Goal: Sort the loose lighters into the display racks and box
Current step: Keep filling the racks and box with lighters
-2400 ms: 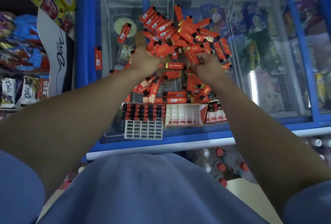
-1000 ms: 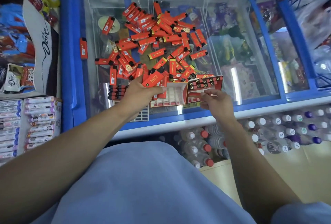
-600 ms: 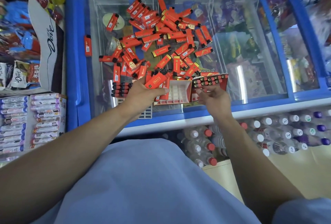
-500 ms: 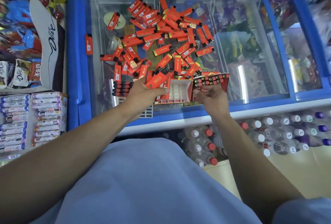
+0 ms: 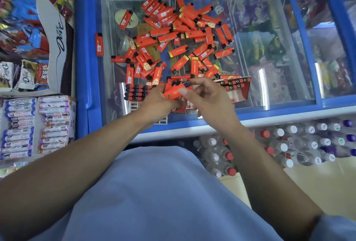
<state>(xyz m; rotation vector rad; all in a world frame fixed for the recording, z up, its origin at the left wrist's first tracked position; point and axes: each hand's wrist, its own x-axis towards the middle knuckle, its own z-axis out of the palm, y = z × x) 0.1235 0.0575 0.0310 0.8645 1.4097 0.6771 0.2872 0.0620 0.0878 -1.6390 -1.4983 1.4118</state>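
Sorting has barely begun: your left hand (image 5: 159,99) grips several red plastic lighters (image 5: 176,91) at frame centre, your right hand (image 5: 210,96) pinches one, while most lie loose above the part-filled red cardboard box (image 5: 238,88).

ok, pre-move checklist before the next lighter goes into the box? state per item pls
1. Lighter in hand: ok. The left hand holds a bunch of red lighters.
2. Single lighter separated: cannot tell. The right hand has thumb and fingers on the bunch, but whether one is pulled free is unclear.
3. Box slots free: cannot tell. The red display box shows some black tops in its far part; both hands hide the rest.
4. Left rack: ok. The white rack has rows of black tops seated; its near part is hidden by the left arm.
5. Supply left: ok. A pile of loose lighters lies on the freezer lid.
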